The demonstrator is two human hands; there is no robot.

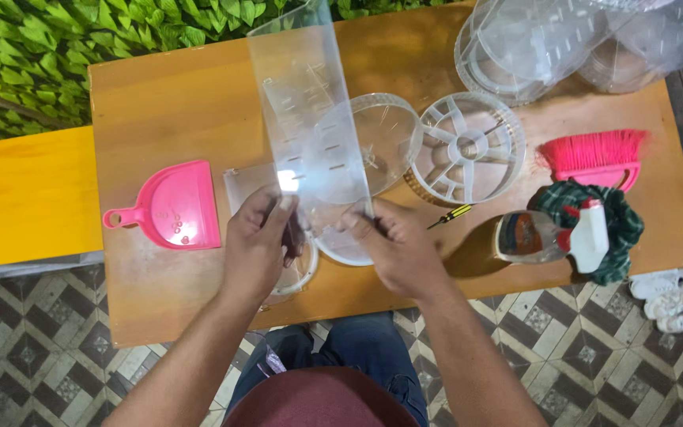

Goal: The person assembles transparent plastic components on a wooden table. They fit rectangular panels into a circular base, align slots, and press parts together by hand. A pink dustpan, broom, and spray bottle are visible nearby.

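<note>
My left hand point(256, 239) and my right hand point(395, 245) both grip the near end of a long clear plastic panel point(302, 103), held up over a wooden table point(167, 103). The panel has small slots and tilts away from me. Under it lie a clear round lid point(377, 130) and other clear flat pieces point(239, 183). A round clear tray with spoke-like dividers point(468, 149) sits just right of the lid.
A pink dustpan point(171, 207) lies at the left. A small screwdriver point(450, 215), a spray bottle point(551, 236), a green checked cloth point(622, 229) and a pink brush point(594, 156) are at the right. Stacked clear domes point(547, 43) sit at the back right. Shoes point(677, 296) are on the tiled floor.
</note>
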